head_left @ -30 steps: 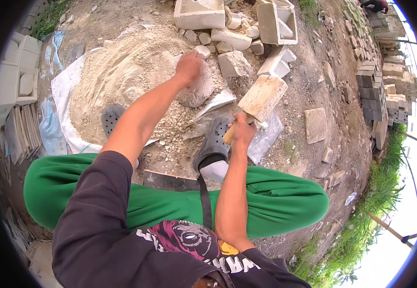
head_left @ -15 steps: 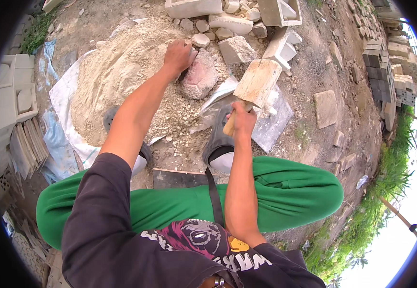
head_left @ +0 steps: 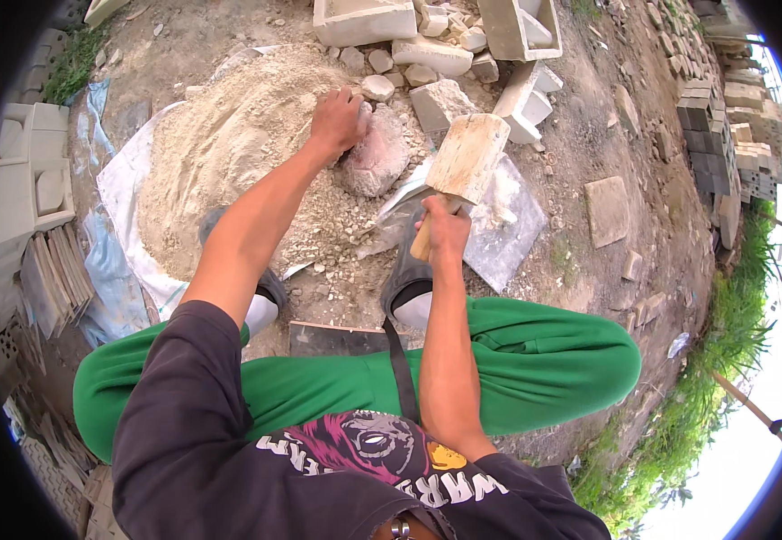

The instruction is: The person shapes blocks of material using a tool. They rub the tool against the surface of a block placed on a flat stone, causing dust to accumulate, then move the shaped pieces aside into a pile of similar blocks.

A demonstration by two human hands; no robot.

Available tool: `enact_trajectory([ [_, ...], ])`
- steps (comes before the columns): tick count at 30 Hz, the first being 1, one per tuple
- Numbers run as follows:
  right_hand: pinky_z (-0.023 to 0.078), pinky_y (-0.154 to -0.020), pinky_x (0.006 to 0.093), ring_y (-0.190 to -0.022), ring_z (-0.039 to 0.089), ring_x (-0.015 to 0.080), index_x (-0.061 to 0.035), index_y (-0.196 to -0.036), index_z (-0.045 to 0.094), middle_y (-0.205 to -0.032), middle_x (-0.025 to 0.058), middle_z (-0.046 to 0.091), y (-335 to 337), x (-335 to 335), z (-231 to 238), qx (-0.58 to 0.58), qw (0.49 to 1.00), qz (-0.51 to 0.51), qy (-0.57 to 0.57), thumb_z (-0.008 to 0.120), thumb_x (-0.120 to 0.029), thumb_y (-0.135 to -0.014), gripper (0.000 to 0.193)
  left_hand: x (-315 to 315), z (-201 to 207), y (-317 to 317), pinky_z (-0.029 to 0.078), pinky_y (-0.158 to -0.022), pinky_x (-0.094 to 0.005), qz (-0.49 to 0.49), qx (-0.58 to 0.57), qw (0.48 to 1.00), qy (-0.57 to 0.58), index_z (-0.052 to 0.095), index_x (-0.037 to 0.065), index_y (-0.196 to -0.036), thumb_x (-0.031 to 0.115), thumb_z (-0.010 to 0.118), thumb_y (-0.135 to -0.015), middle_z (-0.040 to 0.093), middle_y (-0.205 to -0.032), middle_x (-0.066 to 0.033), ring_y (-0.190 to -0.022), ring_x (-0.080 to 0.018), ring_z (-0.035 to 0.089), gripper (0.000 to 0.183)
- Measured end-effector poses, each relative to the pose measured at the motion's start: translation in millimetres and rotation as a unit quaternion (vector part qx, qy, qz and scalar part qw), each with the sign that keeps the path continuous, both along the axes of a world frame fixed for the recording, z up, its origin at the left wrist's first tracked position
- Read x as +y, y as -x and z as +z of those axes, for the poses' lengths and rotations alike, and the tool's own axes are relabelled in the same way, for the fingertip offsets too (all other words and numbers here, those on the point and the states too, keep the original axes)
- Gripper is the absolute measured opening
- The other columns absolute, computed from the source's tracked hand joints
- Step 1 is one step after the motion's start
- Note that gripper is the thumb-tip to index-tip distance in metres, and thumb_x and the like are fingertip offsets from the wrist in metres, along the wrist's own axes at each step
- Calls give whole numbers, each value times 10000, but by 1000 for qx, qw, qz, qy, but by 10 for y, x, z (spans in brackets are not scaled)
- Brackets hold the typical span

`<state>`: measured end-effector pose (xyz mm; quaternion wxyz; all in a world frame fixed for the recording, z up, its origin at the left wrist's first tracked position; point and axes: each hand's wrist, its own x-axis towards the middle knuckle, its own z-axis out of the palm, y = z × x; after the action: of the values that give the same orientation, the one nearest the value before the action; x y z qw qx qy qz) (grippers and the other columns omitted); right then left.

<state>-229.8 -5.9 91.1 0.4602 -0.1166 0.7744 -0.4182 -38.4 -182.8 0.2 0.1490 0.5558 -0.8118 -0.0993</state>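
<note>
In my right hand (head_left: 446, 230) is the handle of a wooden mallet (head_left: 470, 160), its broad, worn, dusty head raised above the ground and pointing away from me. My left hand (head_left: 339, 120) is at the left edge of a pinkish, dust-covered stone (head_left: 376, 155), its fingers curled. What those fingers hold, if anything, is too small or hidden to make out. Around the stone's left side spreads a heap of pale crushed rubble (head_left: 229, 153) on a white sheet (head_left: 125, 175).
Pale broken chunks (head_left: 442, 104) and moulded blocks (head_left: 364, 22) lie beyond the stone. A grey dusty slab (head_left: 510, 225) is right of my foot, and a dark board (head_left: 337, 339) lies between my legs. Stacked blocks (head_left: 708, 135) stand far right; thin slabs (head_left: 58, 274) lean at left.
The mallet has shifted slightly left with my right hand. My left hand stays by the stone, a little farther from me, its fingers still curled.
</note>
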Motion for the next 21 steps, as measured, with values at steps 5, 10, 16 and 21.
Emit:
enact_trajectory([
  [5,514,-470,312,-497,596,167,15,-894,610,-678,67,609,-62,24,-11,16,1000,17,-2,730,-147,-760,242,-90,-217,-185,476,-934,-473,-45,41,998,-5,649,55,-1121,366,582,-947,626,-1057,-178,-1064,-365,584,363],
  [10,522,-485,308,-506,606,170,27,-897,611,-689,75,619,-66,22,-28,9,1000,20,10,729,-145,-751,255,-171,91,-79,488,-912,-482,-25,-41,995,-93,624,61,-1179,411,578,-946,624,-1071,-199,-1082,-375,588,423],
  [16,519,-494,330,-513,629,193,56,-1036,625,-799,118,681,27,19,-55,-1,1000,18,0,746,-186,-725,412,-41,238,-86,479,-931,-492,-65,-6,996,-59,601,77,-1256,402,582,-943,615,-1137,-184,-1104,-363,587,451],
  [21,522,-488,321,-515,619,176,28,-971,633,-757,96,658,-93,15,-38,4,999,39,13,737,-170,-740,322,-156,-168,-319,479,-962,-480,-61,37,997,-42,574,44,-1273,443,591,-938,596,-1234,-191,-1157,-366,575,522],
])
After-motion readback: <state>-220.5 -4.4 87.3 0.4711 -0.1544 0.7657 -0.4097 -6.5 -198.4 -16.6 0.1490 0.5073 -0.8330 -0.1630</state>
